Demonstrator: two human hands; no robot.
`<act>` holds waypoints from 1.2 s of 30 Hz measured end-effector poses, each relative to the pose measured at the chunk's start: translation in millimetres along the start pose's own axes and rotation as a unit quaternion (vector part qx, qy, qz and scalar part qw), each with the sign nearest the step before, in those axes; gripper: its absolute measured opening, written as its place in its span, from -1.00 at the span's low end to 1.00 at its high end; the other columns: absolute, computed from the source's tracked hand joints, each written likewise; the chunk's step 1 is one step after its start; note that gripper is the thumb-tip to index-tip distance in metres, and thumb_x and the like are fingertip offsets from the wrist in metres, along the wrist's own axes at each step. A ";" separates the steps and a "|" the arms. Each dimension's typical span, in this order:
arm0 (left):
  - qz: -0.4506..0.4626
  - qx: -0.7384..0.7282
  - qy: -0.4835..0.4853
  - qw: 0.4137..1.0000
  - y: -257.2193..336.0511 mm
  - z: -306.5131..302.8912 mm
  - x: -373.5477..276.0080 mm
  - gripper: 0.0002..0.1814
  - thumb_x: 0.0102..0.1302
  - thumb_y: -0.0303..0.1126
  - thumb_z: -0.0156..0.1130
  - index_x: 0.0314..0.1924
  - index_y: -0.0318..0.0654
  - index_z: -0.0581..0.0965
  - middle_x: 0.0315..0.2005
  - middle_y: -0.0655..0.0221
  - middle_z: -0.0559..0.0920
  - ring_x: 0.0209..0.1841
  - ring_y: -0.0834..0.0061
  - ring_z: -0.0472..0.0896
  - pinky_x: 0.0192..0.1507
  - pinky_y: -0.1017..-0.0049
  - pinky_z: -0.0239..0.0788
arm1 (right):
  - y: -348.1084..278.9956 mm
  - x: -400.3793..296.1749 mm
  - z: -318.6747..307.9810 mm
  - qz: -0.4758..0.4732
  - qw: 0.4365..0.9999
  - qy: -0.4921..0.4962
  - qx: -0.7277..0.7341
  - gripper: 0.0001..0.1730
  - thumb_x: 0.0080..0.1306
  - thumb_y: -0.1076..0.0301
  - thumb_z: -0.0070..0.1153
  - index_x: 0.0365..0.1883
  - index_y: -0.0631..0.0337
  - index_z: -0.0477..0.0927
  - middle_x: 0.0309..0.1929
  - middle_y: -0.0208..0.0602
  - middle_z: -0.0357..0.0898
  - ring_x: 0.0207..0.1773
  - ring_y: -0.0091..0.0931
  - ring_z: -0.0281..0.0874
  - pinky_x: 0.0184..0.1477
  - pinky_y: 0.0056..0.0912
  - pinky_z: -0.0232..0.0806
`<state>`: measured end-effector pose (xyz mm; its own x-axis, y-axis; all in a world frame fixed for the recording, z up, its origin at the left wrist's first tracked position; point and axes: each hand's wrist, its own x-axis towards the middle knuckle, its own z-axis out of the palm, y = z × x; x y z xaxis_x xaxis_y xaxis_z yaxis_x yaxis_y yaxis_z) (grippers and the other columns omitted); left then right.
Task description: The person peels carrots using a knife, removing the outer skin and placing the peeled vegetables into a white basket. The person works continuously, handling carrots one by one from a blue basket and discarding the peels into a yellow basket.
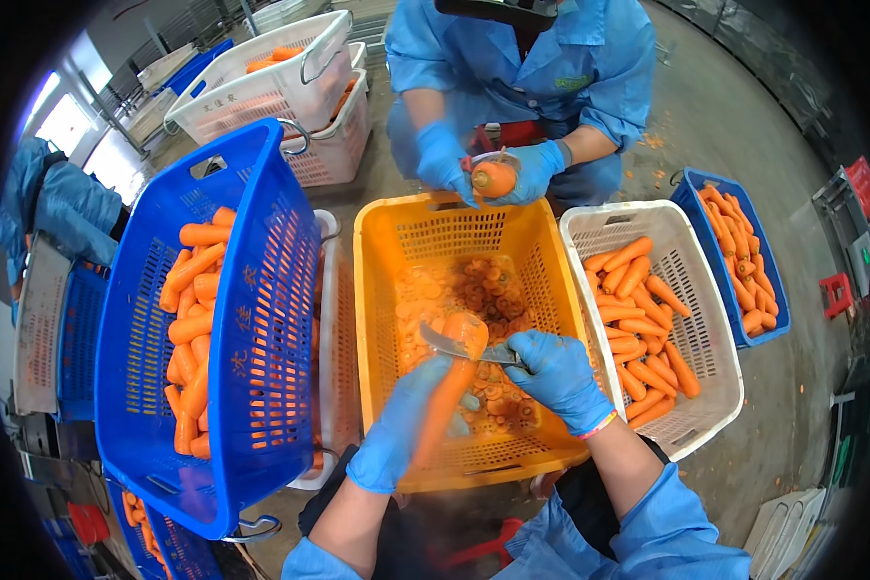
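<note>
Both of my hands wear blue gloves over a yellow plastic crate (478, 475). My left hand (406, 409) holds a carrot (446, 399), blurred along its length, with its thick end pointing away from me. The handle of a knife (442, 342) is gripped in my right hand (560, 377). Its curved blade lies across the carrot near the thick end. Cut carrot ends (496, 290) and trimmings lie in the crate below, some dark, others bright orange. Part of my left hand's grip is hidden by the carrot.
Opposite sits a co-worker (522, 80) in blue, whose gloved hands hold a carrot (494, 179) over the crate's far edge. A tilted blue crate (264, 341) of carrots stands left, a white crate (725, 406) of carrots right, and a smaller blue crate (779, 319) beyond. White crates (261, 98) are stacked far left.
</note>
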<state>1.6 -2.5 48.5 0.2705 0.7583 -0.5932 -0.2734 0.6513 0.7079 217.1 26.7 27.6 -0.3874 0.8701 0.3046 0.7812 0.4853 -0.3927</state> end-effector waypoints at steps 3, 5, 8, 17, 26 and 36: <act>0.011 0.020 -0.001 1.000 -2.1 -1.1 -0.1 -0.37 0.41 0.15 0.03 0.17 -0.28 0.45 -0.40 0.08 0.67 -0.66 0.40 0.59 -0.61 0.52 0.46 | -0.1 -0.5 5.5 0.026 0.999 -0.001 -0.020 -0.77 0.21 0.15 0.22 -0.34 0.01 0.46 -0.47 -0.34 0.48 -0.43 -0.30 0.56 -0.47 -0.18 0.36; 0.009 0.029 0.010 0.999 -6.7 -4.4 4.8 -0.38 0.41 0.13 0.04 0.16 -0.28 0.45 -0.42 0.08 0.66 -0.66 0.40 0.58 -0.62 0.53 0.45 | -0.8 -0.1 9.8 0.058 0.998 -0.019 -0.020 -0.79 0.22 0.18 0.21 -0.32 0.03 0.47 -0.45 -0.31 0.51 -0.42 -0.26 0.57 -0.44 -0.17 0.37; 0.007 0.044 0.029 0.999 -9.6 -6.5 9.9 -0.40 0.42 0.12 0.04 0.14 -0.28 0.46 -0.44 0.12 0.65 -0.66 0.42 0.58 -0.62 0.54 0.45 | 2.1 0.6 13.2 0.129 0.989 -0.065 -0.019 -0.83 0.27 0.23 0.18 -0.28 0.07 0.51 -0.42 -0.22 0.58 -0.37 -0.18 0.58 -0.37 -0.12 0.38; 0.046 0.046 0.030 0.997 -2.3 -6.5 1.1 -0.45 0.40 0.09 0.11 0.07 -0.28 0.49 -0.43 0.17 0.64 -0.58 0.43 0.61 -0.58 0.51 0.49 | 18.4 -2.3 20.8 0.209 0.972 -0.100 0.036 -0.77 0.32 0.13 0.14 -0.24 0.08 0.55 -0.47 -0.15 0.61 -0.38 -0.13 0.60 -0.33 -0.05 0.41; 0.035 0.072 0.100 0.992 -16.0 -14.4 15.2 -0.53 0.41 -0.01 0.19 0.08 -0.25 0.48 -0.41 0.27 0.63 -0.47 0.51 0.64 -0.57 0.57 0.51 | -5.4 7.3 11.1 0.022 1.000 -0.022 -0.005 -0.79 0.24 0.16 0.19 -0.31 0.02 0.47 -0.46 -0.31 0.54 -0.43 -0.23 0.58 -0.48 -0.15 0.37; 0.049 0.112 0.019 0.992 -1.7 6.6 -4.1 -0.44 0.41 0.08 0.13 0.08 -0.32 0.49 -0.43 0.21 0.64 -0.57 0.49 0.61 -0.59 0.54 0.49 | 44.4 2.7 16.3 0.231 0.963 -0.130 -0.058 -0.78 0.31 0.16 0.09 -0.30 0.12 0.52 -0.41 -0.13 0.64 -0.33 -0.14 0.62 -0.33 -0.05 0.43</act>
<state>7.0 -6.8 52.2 0.2171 0.8214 -0.5273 -0.0848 0.5540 0.8282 242.8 52.0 -3.2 -0.0827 0.9903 -0.1118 0.9430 0.0415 -0.3301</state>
